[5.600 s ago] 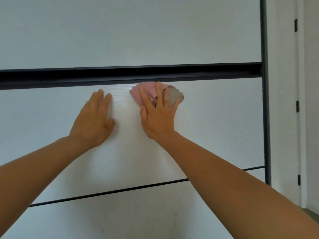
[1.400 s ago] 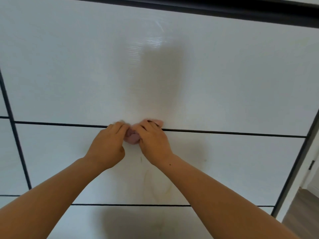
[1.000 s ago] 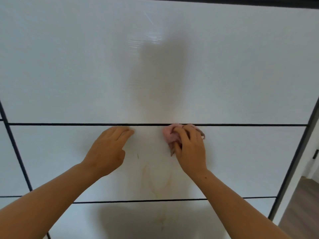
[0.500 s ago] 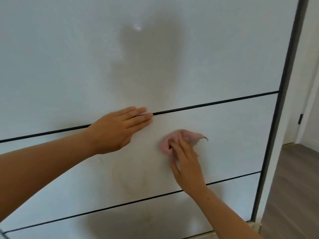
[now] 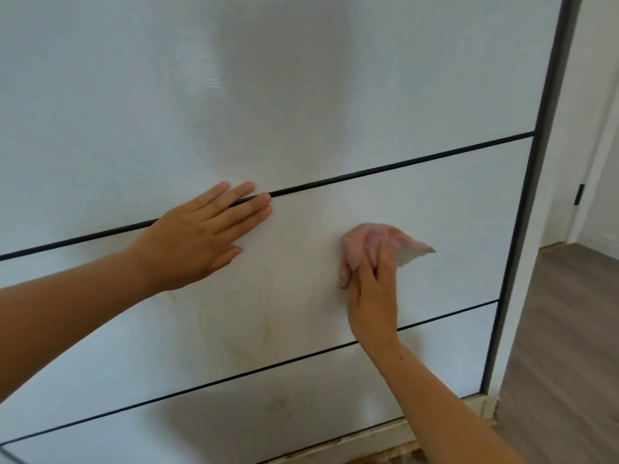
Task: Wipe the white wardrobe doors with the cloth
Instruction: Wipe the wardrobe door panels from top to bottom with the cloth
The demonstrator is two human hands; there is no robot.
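cloth under the right grip

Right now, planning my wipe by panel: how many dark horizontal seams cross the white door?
2. The upper seam runs under the left hand; the lower seam passes behind the right hand's wrist. More may lie out of frame.

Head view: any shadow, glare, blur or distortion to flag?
Head view: broad soft shadow on the wardrobe door, centre top; faint sheen at its left edge; dark seams run slanted across the frame; cloth edges slightly soft, possibly motion blur.
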